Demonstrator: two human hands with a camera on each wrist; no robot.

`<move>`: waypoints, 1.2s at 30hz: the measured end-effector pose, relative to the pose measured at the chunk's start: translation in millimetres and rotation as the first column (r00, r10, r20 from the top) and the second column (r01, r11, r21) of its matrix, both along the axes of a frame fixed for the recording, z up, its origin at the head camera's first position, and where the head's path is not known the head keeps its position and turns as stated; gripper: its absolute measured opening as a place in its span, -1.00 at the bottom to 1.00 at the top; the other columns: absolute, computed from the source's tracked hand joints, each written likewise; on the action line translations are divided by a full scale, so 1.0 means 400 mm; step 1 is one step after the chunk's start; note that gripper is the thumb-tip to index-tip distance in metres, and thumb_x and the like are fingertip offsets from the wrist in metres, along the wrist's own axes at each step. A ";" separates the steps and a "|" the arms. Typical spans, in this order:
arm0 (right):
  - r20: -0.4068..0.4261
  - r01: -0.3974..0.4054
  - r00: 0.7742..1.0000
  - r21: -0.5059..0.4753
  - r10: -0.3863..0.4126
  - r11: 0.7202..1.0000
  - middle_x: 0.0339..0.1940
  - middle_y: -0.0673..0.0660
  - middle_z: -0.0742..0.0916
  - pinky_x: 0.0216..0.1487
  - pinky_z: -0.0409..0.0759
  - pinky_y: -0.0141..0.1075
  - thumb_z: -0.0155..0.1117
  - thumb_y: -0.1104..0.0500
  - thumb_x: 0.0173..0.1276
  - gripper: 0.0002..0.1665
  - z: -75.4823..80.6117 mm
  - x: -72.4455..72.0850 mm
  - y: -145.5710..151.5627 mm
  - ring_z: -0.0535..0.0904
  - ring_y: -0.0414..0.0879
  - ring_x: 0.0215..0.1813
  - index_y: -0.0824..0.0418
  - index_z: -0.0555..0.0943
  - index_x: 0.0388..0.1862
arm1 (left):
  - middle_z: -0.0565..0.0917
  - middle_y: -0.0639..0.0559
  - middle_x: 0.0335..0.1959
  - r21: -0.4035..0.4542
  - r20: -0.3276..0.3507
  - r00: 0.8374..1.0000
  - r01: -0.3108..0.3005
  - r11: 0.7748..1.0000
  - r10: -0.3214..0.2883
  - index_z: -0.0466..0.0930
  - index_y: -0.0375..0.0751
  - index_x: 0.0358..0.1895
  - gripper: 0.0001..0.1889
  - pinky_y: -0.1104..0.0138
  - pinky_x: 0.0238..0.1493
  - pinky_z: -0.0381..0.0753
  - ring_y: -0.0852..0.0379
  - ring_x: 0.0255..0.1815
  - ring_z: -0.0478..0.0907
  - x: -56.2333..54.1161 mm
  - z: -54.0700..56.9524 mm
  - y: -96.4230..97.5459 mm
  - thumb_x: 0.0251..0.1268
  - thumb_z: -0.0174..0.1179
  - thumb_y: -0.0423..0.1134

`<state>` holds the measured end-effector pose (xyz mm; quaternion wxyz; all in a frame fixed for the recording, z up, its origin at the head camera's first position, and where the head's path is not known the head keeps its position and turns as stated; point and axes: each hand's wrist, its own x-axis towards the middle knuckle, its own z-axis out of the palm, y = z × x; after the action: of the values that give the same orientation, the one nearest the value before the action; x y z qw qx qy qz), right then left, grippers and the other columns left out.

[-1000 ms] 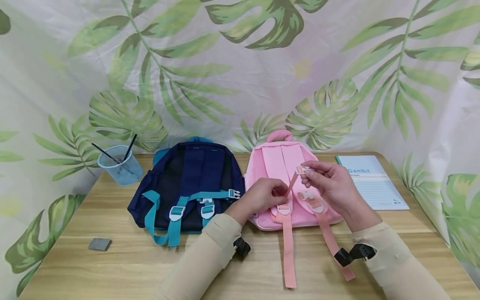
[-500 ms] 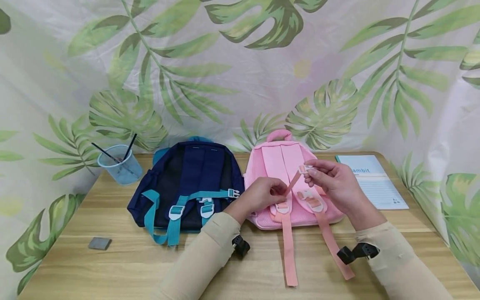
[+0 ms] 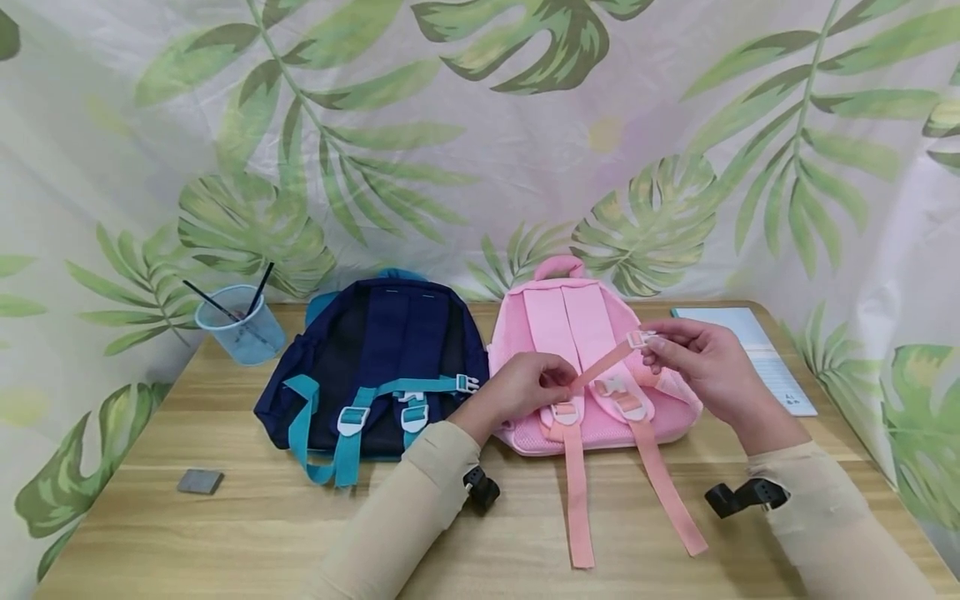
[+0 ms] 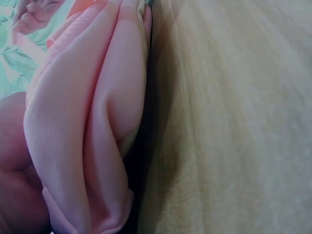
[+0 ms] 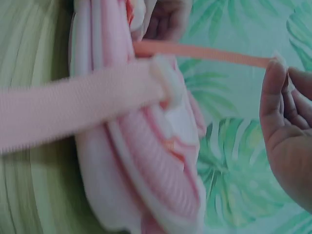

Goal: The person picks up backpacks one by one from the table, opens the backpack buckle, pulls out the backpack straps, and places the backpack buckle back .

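Note:
A pink backpack lies back side up on the table, its shoulder straps facing me. My right hand pinches a white plastic buckle between thumb and fingertips, raised over the bag's right side. From the buckle a peach webbing strap slants down to my left hand, whose thumb and forefinger pinch its lower end. The strap runs taut in the right wrist view, with the right hand at its end. In the left wrist view the bag's pink side hides most of the left hand's work.
To the left lies a navy backpack with teal straps. A light blue cup holding two dark sticks stands at the back left. A grey block lies in front of it. Behind my right hand is a notebook. Two loose peach straps hang toward me.
My right hand has moved right with the buckle, and the strap between the hands has stretched out longer and at a flatter slant. My left hand has stayed nearly in place.

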<state>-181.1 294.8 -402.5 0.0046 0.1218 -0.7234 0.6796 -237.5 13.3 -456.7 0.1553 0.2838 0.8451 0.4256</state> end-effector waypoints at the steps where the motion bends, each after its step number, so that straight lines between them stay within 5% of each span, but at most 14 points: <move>1: -0.003 -0.004 1.000 0.002 0.004 1.000 -0.22 -0.03 0.88 -0.15 0.77 -0.42 0.28 0.39 0.59 -0.77 -0.007 -0.002 0.012 0.79 -0.26 -0.22 0.22 0.77 0.08 | 0.79 0.06 -0.12 -0.002 -0.003 1.000 0.004 1.000 -0.004 0.79 -0.12 0.10 -0.78 0.35 0.06 0.65 0.20 -0.12 0.62 -0.001 0.000 0.000 0.46 0.43 -0.31; 12: 0.053 -0.020 0.999 0.222 0.008 0.975 -0.25 -0.12 0.86 -0.16 0.75 -0.41 0.31 0.37 0.58 -0.71 -0.064 0.002 0.129 0.77 -0.28 -0.24 0.14 0.76 0.15 | 0.80 0.06 -0.06 -0.025 0.034 0.999 0.005 1.000 -0.005 0.79 -0.10 0.15 -0.75 0.34 0.11 0.66 0.19 -0.09 0.62 0.002 -0.006 0.004 0.49 0.41 -0.25; 18: 0.075 -0.037 0.997 0.208 0.022 0.977 -0.18 -0.13 0.86 -0.12 0.76 -0.43 0.28 0.40 0.58 -0.64 -0.081 0.000 0.145 0.77 -0.31 -0.19 0.34 0.69 0.30 | 0.79 0.08 -0.06 -0.031 0.027 1.000 -0.013 0.999 0.014 0.79 -0.06 0.16 -0.75 0.28 0.16 0.67 0.16 -0.07 0.61 -0.005 0.002 0.004 0.49 0.41 -0.24; 25: 0.127 0.001 0.991 0.315 -0.044 0.949 -0.19 -0.22 0.85 -0.09 0.74 -0.44 0.39 0.33 0.53 -0.52 -0.088 -0.006 0.142 0.75 -0.33 -0.17 0.57 0.58 0.32 | 0.80 0.05 -0.05 -0.024 0.015 1.000 -0.006 1.000 0.006 0.79 -0.10 0.15 -0.76 0.31 0.13 0.66 0.18 -0.07 0.62 -0.004 0.005 0.002 0.50 0.41 -0.26; 30: 0.096 0.012 0.994 0.428 -0.059 0.904 -0.17 -0.09 0.86 -0.09 0.73 -0.45 0.40 0.34 0.52 -0.58 -0.089 -0.012 0.146 0.73 -0.34 -0.17 0.53 0.63 0.27 | 0.80 0.05 -0.07 -0.023 0.017 1.000 -0.007 1.000 0.007 0.80 -0.10 0.14 -0.76 0.34 0.09 0.65 0.18 -0.09 0.61 -0.005 0.006 0.002 0.48 0.42 -0.26; 36: 0.030 0.025 0.998 0.591 -0.053 0.806 0.05 0.27 0.81 -0.07 0.65 -0.49 0.43 0.27 0.52 -0.63 -0.089 -0.019 0.149 0.63 -0.36 -0.11 0.37 0.72 0.23 | 0.79 0.07 -0.08 -0.030 0.029 0.999 -0.015 0.999 0.016 0.80 -0.08 0.14 -0.76 0.32 0.10 0.65 0.18 -0.09 0.61 -0.004 0.004 0.002 0.49 0.42 -0.25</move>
<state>-188.8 354.3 -438.0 -0.0358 0.0869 -0.9010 0.4236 -238.9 14.0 -455.2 0.1686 0.2685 0.8511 0.4185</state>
